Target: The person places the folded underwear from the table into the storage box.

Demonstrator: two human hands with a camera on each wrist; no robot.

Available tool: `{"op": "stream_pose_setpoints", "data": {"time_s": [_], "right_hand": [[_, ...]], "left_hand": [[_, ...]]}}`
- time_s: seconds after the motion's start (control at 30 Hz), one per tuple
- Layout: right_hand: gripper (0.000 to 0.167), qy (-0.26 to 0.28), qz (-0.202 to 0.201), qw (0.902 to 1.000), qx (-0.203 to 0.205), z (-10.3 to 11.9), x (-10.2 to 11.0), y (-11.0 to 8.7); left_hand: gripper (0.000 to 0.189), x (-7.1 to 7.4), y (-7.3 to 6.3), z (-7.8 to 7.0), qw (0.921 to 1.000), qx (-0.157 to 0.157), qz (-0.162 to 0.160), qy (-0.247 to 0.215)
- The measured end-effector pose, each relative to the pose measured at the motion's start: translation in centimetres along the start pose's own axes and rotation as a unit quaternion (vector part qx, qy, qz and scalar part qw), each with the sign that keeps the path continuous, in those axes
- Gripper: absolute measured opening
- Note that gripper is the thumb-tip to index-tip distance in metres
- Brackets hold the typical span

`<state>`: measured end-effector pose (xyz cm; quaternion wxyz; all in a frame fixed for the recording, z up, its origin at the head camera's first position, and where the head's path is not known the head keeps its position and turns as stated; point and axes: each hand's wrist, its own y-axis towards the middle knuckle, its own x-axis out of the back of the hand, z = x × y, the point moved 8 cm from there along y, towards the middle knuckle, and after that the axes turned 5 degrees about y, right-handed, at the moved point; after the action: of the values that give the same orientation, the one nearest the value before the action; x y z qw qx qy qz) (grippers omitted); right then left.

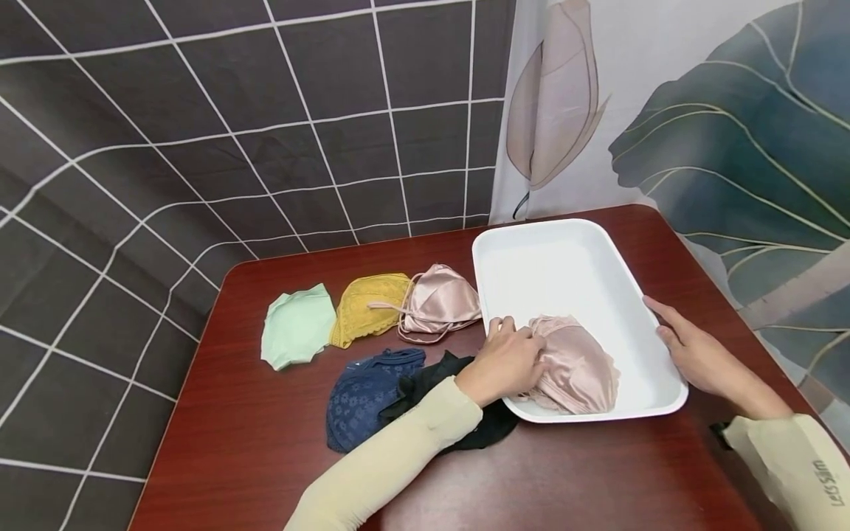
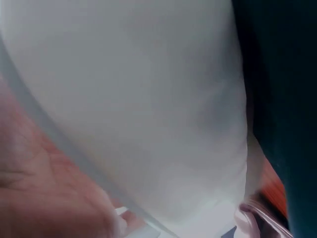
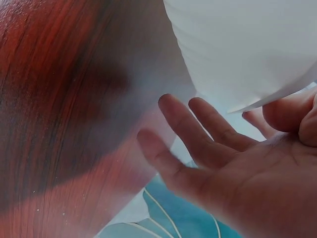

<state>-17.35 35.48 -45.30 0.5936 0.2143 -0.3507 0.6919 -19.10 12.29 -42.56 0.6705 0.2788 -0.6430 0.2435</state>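
Head view, left hand touching pink bra

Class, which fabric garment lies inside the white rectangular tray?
The lace-edged pink satin bra; the mint-green, yellow, navy, black and strappy pink garments lie outside the tray.

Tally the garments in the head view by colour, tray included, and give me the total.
Pink garments: 2 (one on the table, one in the white tray)
Mint green garment: 1
Yellow garment: 1
Navy blue garment: 1
Black garment: 1
Total: 6
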Motion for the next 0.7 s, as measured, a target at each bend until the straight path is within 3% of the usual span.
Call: {"op": "stream_pose_setpoints", "data": {"time_s": [0.27,0.47,0.7], "right_hand": [[0.061,-0.018,-0.008,0.9996,0.021,-0.1,0.2,0.0],[0.060,-0.018,-0.013,0.9994,0.027,-0.2,0.2,0.1],[0.059,-0.019,-0.021,0.9989,0.037,0.0,0.3,0.0]], "left_hand": [[0.024,2.5,-2.5,1.8,0.9951,-0.005,-0.087,-0.047],[0.023,3.6,-5.2,4.0,0.9909,-0.009,-0.114,-0.072],[0.021,3.7,-7.8,6.0,0.9834,-0.013,-0.133,-0.123]]}}
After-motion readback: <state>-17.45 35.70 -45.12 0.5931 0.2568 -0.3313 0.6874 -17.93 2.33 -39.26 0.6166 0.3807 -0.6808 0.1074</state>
